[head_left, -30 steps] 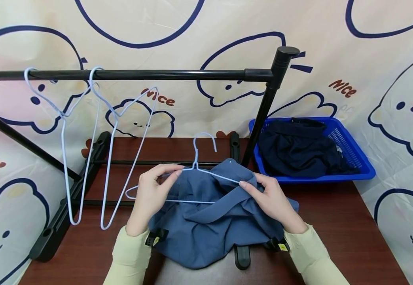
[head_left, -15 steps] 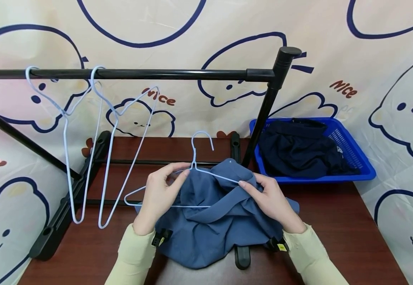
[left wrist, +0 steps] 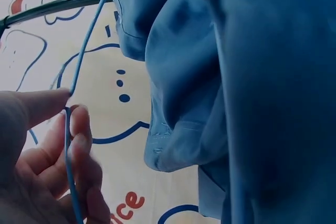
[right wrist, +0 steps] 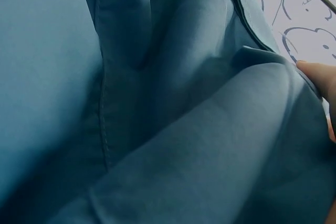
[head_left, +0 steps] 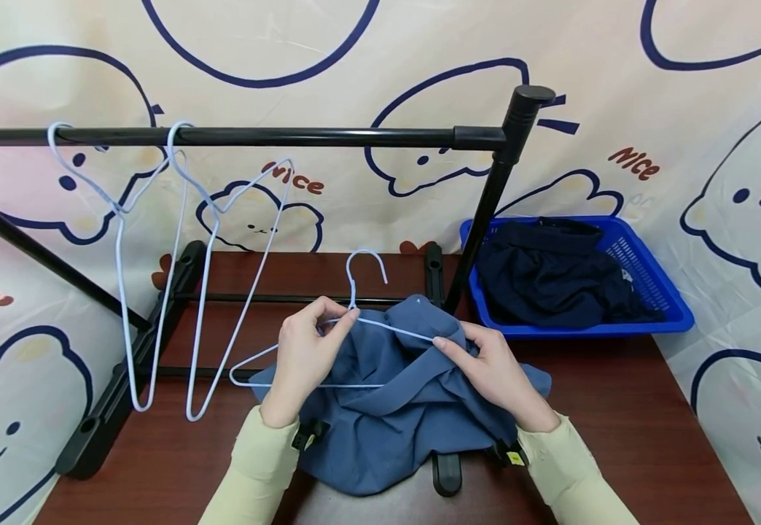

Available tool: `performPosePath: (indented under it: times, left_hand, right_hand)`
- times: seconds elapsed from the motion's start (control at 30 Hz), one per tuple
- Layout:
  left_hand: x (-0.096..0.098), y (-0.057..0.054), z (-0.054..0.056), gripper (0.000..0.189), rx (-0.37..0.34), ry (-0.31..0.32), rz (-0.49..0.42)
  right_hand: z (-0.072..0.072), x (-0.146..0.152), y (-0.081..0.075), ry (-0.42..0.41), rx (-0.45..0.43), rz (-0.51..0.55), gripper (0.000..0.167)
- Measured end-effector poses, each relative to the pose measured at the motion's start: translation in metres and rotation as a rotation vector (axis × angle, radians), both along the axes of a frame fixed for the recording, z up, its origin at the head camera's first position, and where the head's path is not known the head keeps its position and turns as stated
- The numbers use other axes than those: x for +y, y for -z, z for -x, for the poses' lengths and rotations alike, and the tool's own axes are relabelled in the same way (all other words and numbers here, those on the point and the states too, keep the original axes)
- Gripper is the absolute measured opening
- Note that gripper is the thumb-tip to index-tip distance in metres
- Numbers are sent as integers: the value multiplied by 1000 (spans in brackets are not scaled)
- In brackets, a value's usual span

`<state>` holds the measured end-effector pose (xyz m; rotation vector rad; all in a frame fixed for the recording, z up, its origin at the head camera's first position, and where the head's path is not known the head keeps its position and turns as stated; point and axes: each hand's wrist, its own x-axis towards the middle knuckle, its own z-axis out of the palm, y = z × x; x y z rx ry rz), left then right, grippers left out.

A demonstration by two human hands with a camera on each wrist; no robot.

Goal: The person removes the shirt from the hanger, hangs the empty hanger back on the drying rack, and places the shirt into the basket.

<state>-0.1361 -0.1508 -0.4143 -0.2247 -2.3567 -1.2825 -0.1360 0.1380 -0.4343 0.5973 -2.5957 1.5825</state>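
Note:
A light-blue wire hanger (head_left: 393,328) lies across a crumpled blue-grey garment (head_left: 380,430) in the head view, its hook pointing up and away. My left hand (head_left: 307,354) pinches the hanger's wire just left of the neck; thumb and fingertip meet on the wire in the left wrist view. On the other side, my right hand (head_left: 488,364) pinches the garment's edge together with the hanger's right shoulder. That end of the hanger is hidden under the cloth. Folds of the garment (right wrist: 199,129) fill most of the right wrist view, with the thumb at its edge.
Two more light-blue hangers (head_left: 120,292) hang from the black rail (head_left: 328,137) at the left. A blue basket (head_left: 676,317) with dark navy clothing (head_left: 551,277) stands at the back right. The rack's black foot (head_left: 447,474) sticks out under the garment on the brown table (head_left: 649,437).
My left hand has slid right along the hanger toward its neck. The hanger has shifted slightly left and its left end has dropped. My right hand has moved a little left, still gripping.

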Motion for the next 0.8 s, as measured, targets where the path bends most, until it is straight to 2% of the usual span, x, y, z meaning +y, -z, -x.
performPosePath:
  times: [0.2,0.4,0.53,0.7,0.8]
  left_hand:
    - [-6,2,2,19,-42,-25,40]
    - [-27,6,7,21,-138,-43,-17]
    - [-46,11,8,22,-196,-95,-54]
    - [-69,15,6,27,-258,-160,-49]
    - [-80,15,3,28,-296,-199,-102]
  right_hand:
    - [0,0,0,2,23,-2,21]
    - [0,3,-1,20,25,-22,21]
    - [0,5,-2,23,28,-24,19]
    - [1,7,-2,28,26,-29,21]
    - [1,7,-2,30,18,-33,22]
